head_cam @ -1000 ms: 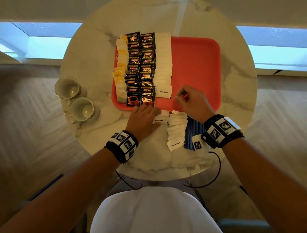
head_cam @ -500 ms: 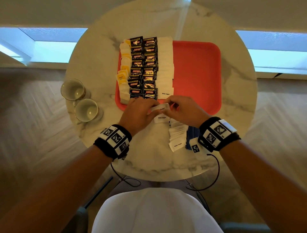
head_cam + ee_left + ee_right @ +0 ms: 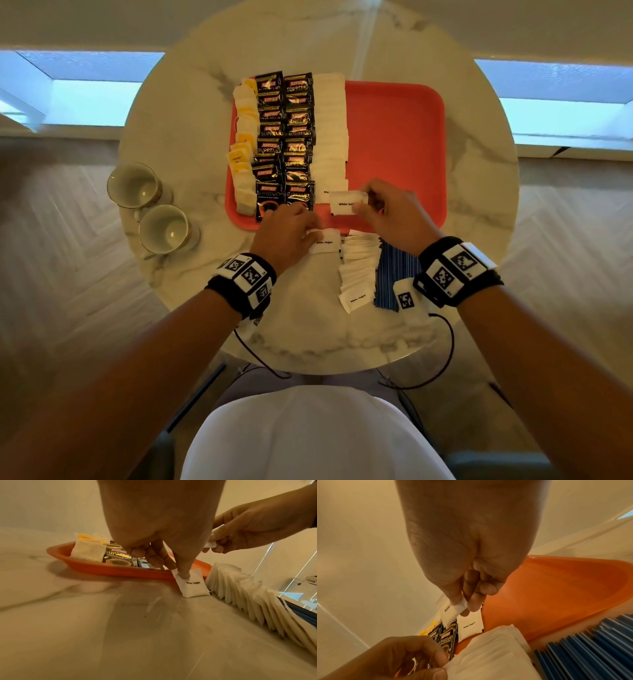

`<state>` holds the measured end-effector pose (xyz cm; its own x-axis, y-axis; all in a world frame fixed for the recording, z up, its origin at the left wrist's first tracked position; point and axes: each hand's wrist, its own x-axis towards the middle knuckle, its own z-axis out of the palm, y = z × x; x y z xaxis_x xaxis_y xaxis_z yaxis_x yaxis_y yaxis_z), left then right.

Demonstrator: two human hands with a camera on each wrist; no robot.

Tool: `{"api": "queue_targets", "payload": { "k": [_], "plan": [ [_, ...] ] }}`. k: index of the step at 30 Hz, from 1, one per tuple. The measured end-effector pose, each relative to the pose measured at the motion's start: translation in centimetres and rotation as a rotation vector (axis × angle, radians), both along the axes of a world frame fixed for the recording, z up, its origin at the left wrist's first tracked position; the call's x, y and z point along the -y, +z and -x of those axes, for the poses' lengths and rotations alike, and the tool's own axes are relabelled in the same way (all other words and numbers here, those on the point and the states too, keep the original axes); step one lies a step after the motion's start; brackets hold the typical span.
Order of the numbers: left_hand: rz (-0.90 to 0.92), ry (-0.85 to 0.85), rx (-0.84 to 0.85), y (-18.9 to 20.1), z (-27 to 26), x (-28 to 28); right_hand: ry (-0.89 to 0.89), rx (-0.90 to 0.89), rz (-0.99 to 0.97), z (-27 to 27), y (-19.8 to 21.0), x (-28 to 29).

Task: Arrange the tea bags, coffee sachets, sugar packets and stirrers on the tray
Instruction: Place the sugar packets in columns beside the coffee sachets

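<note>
While my right hand [image 3: 387,209] holds one white sugar packet [image 3: 346,202] up over the near edge of the red tray [image 3: 394,137], my left hand [image 3: 286,233] pinches another sugar packet [image 3: 325,241] that lies on the marble table [image 3: 178,102], just below the tray in the middle of the head view. My right thumb and first fingers [image 3: 471,604] are curled and squeeze the end of the packet, and my other fingers are tucked in. In the left wrist view, one left fingertip [image 3: 184,573] presses down on the corner of its packet, and the rest of my fingers are bent behind it. On the left half of the tray sit four rows: tea bags [image 3: 245,150] with yellow tags at the far left, then two rows of black coffee sachets [image 3: 284,137], then a row of white sugar packets [image 3: 330,130]. The right half of the tray is bare red. On the table, below my right hand, is a fanned pile of more white sugar packets [image 3: 358,270], and just right of it a pile of blue striped packets [image 3: 394,274]; I cannot tell what is in those. Two cups [image 3: 150,205] stand at the left of the table, touching or nearly so.
</note>
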<state>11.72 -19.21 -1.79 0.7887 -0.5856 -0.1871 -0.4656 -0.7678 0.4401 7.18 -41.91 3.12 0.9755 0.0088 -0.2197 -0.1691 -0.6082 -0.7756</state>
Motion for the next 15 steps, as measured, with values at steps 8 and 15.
{"api": "queue_targets", "payload": {
  "k": [8,15],
  "plan": [
    [0.080,-0.067,0.015,0.6,0.3,-1.4,0.016,-0.048,0.099,-2.9,-2.1,-0.2],
    [0.132,-0.056,0.034,2.0,0.9,-2.8,0.014,-0.140,0.163,-4.9,-4.5,-0.9]
  ]
}}
